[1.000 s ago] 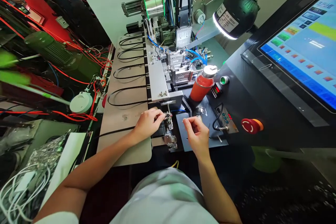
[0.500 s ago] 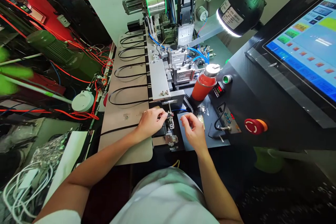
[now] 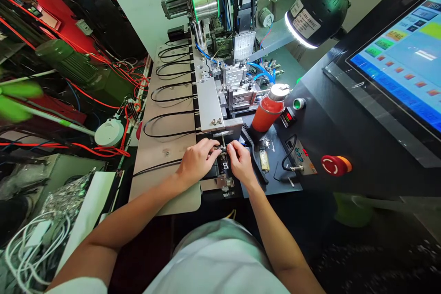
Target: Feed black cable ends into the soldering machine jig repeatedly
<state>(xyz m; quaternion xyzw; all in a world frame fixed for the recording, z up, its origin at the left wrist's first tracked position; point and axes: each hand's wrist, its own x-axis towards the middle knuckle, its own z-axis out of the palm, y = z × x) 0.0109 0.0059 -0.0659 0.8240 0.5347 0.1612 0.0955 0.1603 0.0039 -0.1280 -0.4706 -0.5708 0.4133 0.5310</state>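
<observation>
My left hand (image 3: 198,161) rests by the near end of the machine's rail, thumb and fingers pinched at the left side of a small metal fixture (image 3: 224,164). On the fixture's right side my right hand (image 3: 240,161) has its fingers closed close to the left fingertips. What either hand holds is too small to make out. Just beyond the fingers is a grey metal block (image 3: 234,123). Black cable loops (image 3: 168,124) lie across the beige plate (image 3: 165,152) left of the rail, one cable running toward my left hand.
A red bottle (image 3: 266,112), a black brush (image 3: 253,149) and a hex key stand or lie right of my right hand. Farther right are a red emergency button (image 3: 336,165) and a touchscreen (image 3: 403,59). A black lamp (image 3: 319,14) hangs above.
My right hand has moved left and slightly up from the dark plate to the fixture, close to my left hand. The black brush is now more exposed. My left hand has barely moved.
</observation>
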